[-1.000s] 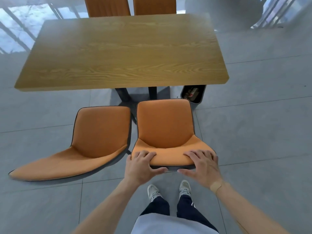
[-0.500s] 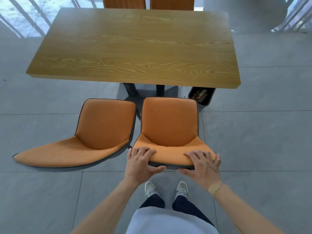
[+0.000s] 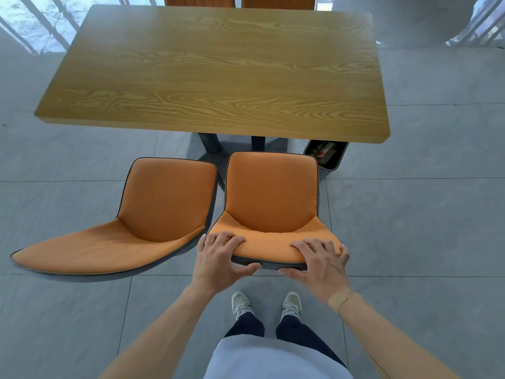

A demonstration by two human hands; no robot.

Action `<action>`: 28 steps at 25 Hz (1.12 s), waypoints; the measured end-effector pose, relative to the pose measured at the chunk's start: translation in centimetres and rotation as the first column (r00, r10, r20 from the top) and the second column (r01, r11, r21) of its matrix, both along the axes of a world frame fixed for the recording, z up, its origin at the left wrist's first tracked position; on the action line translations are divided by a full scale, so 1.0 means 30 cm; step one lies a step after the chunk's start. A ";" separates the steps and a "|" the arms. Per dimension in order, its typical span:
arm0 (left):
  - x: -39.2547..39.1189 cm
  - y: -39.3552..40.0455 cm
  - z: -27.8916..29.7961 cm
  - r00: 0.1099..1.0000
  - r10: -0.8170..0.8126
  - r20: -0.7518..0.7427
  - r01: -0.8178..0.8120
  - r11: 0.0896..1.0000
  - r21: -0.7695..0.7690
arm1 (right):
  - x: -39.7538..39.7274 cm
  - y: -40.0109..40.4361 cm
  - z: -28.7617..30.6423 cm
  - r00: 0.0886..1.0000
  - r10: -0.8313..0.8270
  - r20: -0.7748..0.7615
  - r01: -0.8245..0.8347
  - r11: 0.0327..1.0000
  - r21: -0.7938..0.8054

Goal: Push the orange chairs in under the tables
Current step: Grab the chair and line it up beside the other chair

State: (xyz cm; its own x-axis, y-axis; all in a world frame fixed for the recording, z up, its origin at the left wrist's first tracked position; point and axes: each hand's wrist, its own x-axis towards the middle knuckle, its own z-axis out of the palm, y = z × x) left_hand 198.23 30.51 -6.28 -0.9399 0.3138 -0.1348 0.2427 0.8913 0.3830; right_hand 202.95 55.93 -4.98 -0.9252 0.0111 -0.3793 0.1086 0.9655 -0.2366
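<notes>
Both the left hand (image 3: 218, 259) and the right hand (image 3: 318, 262) gripped the backrest top of the orange padded chair (image 3: 272, 198), fingers curled over it. This chair stood just before the rectangular wooden table (image 3: 216, 69), beside a second orange chair (image 3: 153, 212)

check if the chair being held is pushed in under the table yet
Not yet. The held chair stands wholly out from the table, floor showing between seat front and table edge. The left hand and right hand grip its backrest top.

place: canteen or café – wooden table (image 3: 218, 69) | matching orange chairs (image 3: 270, 192) | grey tiled floor (image 3: 423, 228) – glass wall (image 3: 30, 20)
</notes>
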 end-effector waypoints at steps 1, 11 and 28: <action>-0.007 0.002 0.001 1.000 0.002 -0.003 -0.002 1.000 0.003 | -0.008 0.003 0.000 1.000 0.002 0.004 -0.002 1.000 0.000; -0.079 0.006 -0.008 1.000 -0.004 -0.012 0.004 1.000 0.003 | -0.081 0.011 -0.005 1.000 0.008 -0.003 -0.008 1.000 0.004; -0.152 0.017 -0.002 0.996 -0.035 0.083 0.034 0.999 0.017 | -0.139 0.030 -0.004 1.000 0.021 0.005 -0.021 0.999 0.044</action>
